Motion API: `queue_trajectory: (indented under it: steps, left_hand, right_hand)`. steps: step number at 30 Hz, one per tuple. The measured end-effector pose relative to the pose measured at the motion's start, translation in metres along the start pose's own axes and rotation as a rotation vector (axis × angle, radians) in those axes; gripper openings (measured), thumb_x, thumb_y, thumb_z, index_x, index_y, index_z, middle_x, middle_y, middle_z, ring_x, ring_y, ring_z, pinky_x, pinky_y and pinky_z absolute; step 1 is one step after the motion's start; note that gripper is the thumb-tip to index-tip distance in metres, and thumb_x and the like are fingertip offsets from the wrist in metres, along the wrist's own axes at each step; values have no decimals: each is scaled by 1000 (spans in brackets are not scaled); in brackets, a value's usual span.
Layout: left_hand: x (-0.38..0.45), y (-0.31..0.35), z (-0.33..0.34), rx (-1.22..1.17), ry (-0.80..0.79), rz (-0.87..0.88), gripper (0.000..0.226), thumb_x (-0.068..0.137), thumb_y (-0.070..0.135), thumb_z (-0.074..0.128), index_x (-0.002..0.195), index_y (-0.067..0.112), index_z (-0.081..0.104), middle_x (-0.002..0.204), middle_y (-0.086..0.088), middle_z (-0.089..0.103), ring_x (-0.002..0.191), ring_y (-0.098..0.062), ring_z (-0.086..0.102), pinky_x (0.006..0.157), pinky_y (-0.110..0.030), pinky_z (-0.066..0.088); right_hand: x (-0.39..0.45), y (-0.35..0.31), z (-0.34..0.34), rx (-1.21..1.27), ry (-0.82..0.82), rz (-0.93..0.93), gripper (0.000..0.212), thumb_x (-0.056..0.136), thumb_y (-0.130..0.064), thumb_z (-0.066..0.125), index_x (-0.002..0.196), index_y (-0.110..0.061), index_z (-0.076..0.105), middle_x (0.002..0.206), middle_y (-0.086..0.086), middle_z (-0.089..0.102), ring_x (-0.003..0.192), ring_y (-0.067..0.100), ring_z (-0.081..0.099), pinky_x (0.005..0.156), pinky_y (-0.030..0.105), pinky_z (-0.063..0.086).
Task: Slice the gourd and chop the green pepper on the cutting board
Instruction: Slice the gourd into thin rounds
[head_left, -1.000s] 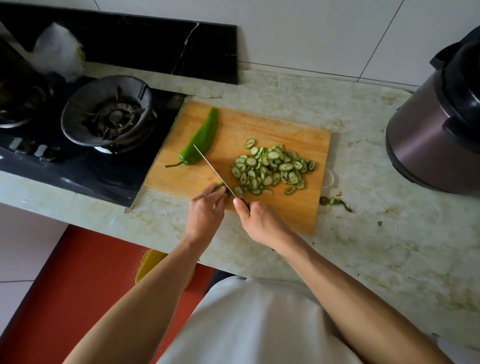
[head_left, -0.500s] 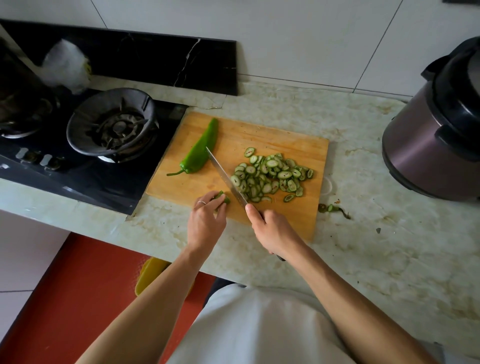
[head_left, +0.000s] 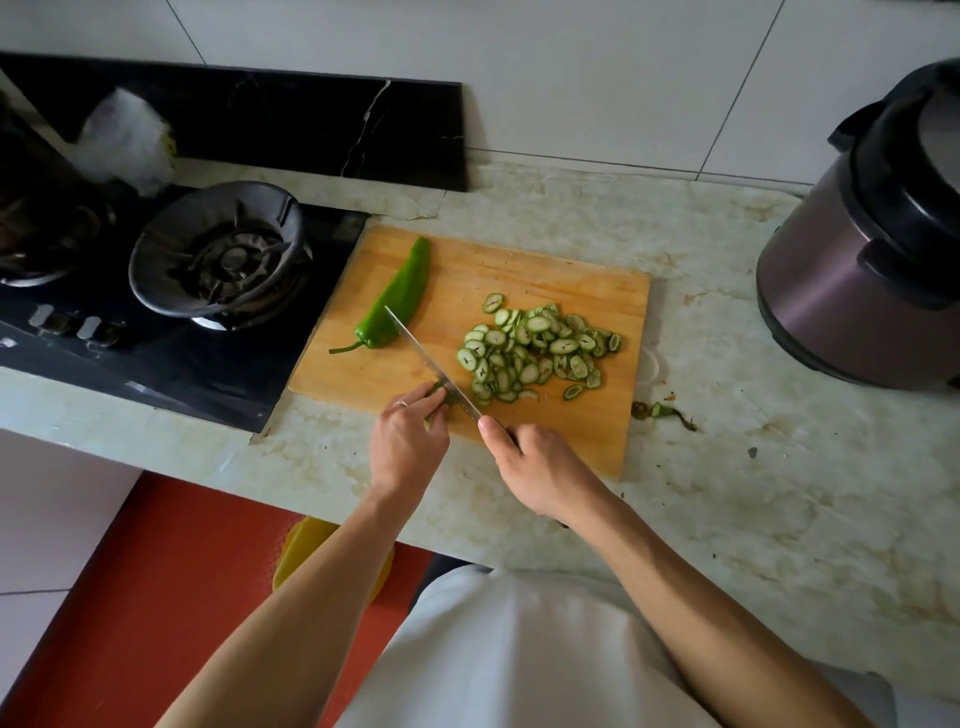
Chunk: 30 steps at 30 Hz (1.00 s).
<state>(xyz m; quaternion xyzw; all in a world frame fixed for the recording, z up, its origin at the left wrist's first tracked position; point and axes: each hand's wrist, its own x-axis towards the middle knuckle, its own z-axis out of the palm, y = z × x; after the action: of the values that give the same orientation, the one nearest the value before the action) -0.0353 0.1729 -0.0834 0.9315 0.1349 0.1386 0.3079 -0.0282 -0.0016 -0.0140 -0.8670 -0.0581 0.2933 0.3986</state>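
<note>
A wooden cutting board (head_left: 571, 291) lies on the marble counter. A pile of green gourd slices (head_left: 535, 353) covers its right half. A whole green pepper (head_left: 397, 304) lies along the board's left side, stem toward me. My left hand (head_left: 408, 441) pinches a small green gourd stub (head_left: 441, 393) at the board's front edge. My right hand (head_left: 535, 467) grips the knife (head_left: 434, 361) by its handle, thumb along the spine. The blade rests against the stub, its tip near the pepper.
A black gas stove (head_left: 218, 260) with a burner sits left of the board. A purple-brown cooker (head_left: 878, 249) stands at the right. Green trimmings (head_left: 660, 410) lie on the counter beside the board's right edge. A crumpled plastic bag (head_left: 127, 140) sits behind the stove.
The knife blade has shifted slightly leftward against the stub between the frames. Both hands stay at the board's front edge; the view has moved a little.
</note>
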Motion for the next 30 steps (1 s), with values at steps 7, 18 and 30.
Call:
queue_trajectory:
  steps: [7, 18, 30]
  left_hand:
    - [1, 0, 2, -30, 24, -31, 31, 81, 1, 69, 109, 13, 78, 116, -5, 73, 106, -23, 68, 91, -35, 57]
    - [1, -3, 8, 19, 0, -22, 32, 84, 15, 55, 105, 15, 79, 113, 1, 74, 103, -23, 68, 86, -37, 57]
    - [2, -4, 10, -5, -10, -51, 34, 83, 14, 52, 104, 14, 79, 108, 2, 75, 101, -22, 67, 85, -36, 56]
  right_hand:
    - [0, -1, 0, -62, -21, 17, 59, 100, -62, 28, 69, -15, 46, 84, 11, 61, 71, 23, 55, 66, 30, 37]
    - [19, -17, 11, -126, 13, -10, 61, 102, -58, 27, 85, -8, 56, 89, 15, 64, 80, 28, 58, 68, 29, 39]
    - [16, -12, 9, -180, -6, -6, 61, 102, -59, 25, 86, -8, 54, 85, 13, 62, 76, 27, 57, 66, 30, 38]
